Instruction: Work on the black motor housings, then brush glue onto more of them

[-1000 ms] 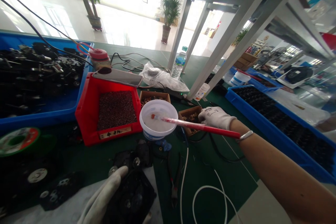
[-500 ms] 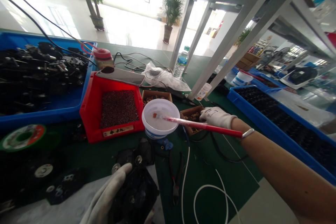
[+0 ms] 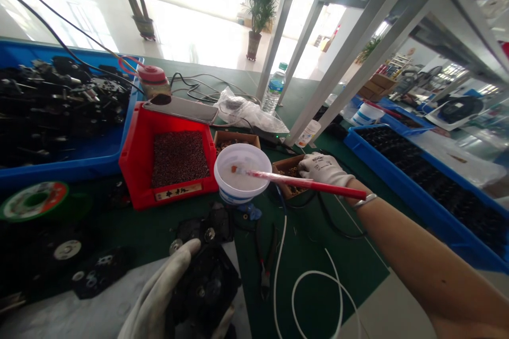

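Since earlier, the gloved right hand (image 3: 325, 170) has been shifted slightly inward, while over a grey sheet (image 3: 79, 312) a black housing (image 3: 214, 280) is grasped by the left hand (image 3: 159, 288), and a cardboard box (image 3: 284, 163) of brass-coloured rings (image 3: 293, 172) is reached into by right fingertips whose hold cannot be told.

The right hand (image 3: 325, 170) has shifted slightly left, its fingers (image 3: 304, 166) farther over the cardboard box (image 3: 287, 163).
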The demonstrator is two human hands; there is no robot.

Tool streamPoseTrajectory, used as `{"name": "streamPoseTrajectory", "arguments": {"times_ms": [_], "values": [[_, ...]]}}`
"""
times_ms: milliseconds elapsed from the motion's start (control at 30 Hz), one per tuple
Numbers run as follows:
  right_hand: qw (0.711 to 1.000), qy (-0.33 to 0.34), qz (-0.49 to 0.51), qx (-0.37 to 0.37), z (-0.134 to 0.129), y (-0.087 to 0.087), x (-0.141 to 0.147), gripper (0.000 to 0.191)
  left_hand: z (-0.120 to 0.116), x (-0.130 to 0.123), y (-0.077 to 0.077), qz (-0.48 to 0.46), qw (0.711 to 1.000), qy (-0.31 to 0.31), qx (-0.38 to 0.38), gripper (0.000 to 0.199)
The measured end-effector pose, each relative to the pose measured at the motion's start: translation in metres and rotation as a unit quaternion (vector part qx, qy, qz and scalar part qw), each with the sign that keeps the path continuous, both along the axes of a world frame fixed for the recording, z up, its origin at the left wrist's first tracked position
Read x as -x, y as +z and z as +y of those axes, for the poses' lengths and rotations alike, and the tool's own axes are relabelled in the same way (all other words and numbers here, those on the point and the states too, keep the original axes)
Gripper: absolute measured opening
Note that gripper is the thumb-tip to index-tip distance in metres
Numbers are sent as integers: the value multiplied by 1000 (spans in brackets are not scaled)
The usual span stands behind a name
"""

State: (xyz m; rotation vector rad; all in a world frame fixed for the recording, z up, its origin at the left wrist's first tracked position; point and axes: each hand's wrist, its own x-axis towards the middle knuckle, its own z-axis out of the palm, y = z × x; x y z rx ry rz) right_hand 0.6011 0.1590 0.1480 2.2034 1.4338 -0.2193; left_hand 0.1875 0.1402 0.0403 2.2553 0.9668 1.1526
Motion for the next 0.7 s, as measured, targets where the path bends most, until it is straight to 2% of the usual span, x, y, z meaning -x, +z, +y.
{"name": "streamPoseTrajectory", "arguments": {"times_ms": [233, 367, 467, 600, 700], "values": [[999, -17, 22, -35, -11, 6, -2, 24, 3, 3, 0, 14, 999, -33, -5, 84], [998, -14, 42, -46, -10, -2, 0, 25, 2, 2, -1, 1, 1000, -20, 12, 79], [997, -13, 56, -59, -6, -8, 3, 23, 1, 1, 4, 5, 1000, -15, 10, 80], [987, -28, 75, -142, -14, 1, 3, 15, -1, -3, 18, 12, 1000, -15, -17, 82], [961, -37, 108, -254, -44, 12, 11, 19, -2, -9, 29, 2, 998, 9, -55, 78]]}}
